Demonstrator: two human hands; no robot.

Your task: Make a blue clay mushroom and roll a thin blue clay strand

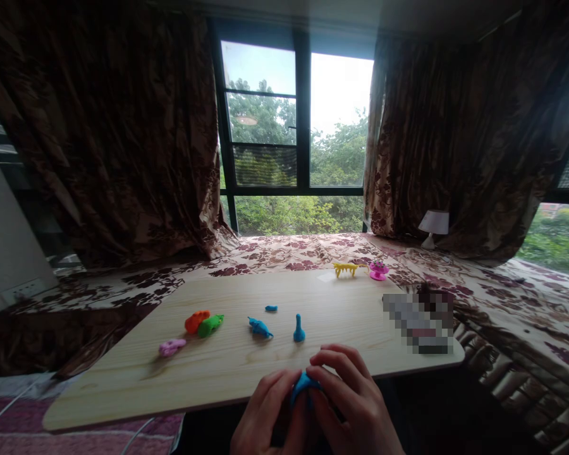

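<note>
Both hands meet at the table's near edge around a lump of blue modelling clay. My left hand grips it from the left, fingers bent. From the right, my right hand closes its thumb and fingers over the same lump. Part of the clay is hidden by the fingers. Just beyond them stands a blue clay piece with a round base and upright neck. Left of that lies a larger blue clay piece with pointed ends, and a small blue clay roll sits farther back.
Orange, green and pink clay lumps lie at the left of the wooden table. A yellow clay figure and a magenta clay piece stand at the back. A blurred-out patch covers the right side.
</note>
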